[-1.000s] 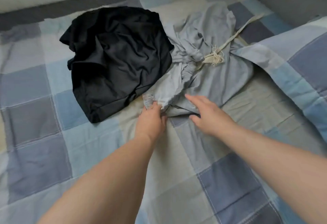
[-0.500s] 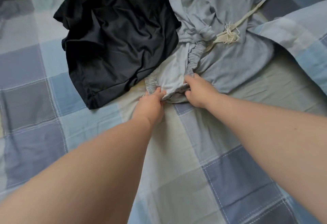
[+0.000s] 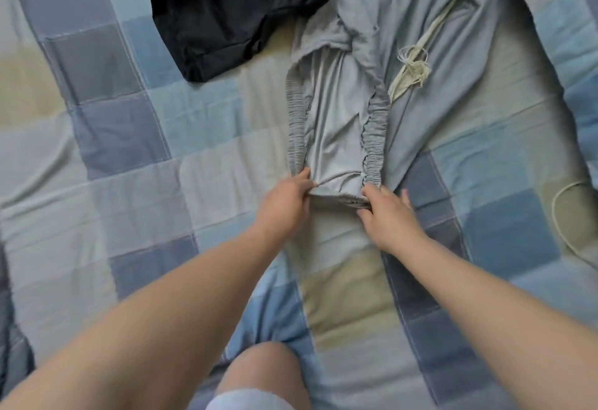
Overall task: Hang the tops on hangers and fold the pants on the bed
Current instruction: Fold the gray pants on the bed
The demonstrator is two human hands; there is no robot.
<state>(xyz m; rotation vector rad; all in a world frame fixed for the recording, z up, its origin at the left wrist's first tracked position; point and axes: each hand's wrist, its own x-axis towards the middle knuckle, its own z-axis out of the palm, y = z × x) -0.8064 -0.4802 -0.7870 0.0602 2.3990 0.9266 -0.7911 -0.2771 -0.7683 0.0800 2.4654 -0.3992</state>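
On a patchwork bed cover of blue, grey and beige squares [image 3: 129, 137], crumpled light grey jersey pants [image 3: 333, 124] with a gathered elastic waistband could slide as one twisted heap if pulled now, since their legs lie bunched beyond the fingers [image 3: 375, 197]. A rumpled black fabric garment [image 3: 226, 5], beyond the fingers to the left, seems to touch the pants at its far edge and might drag along. The left hand [image 3: 284, 205] and right hand [image 3: 388, 218] each pinch the near waistband edge between curled fingers and thumb; the stretchy elastic may slip free. A frayed cream drawstring [image 3: 411, 66], beyond the right fingers, could snag. The waistband runs taut between the two pinches.
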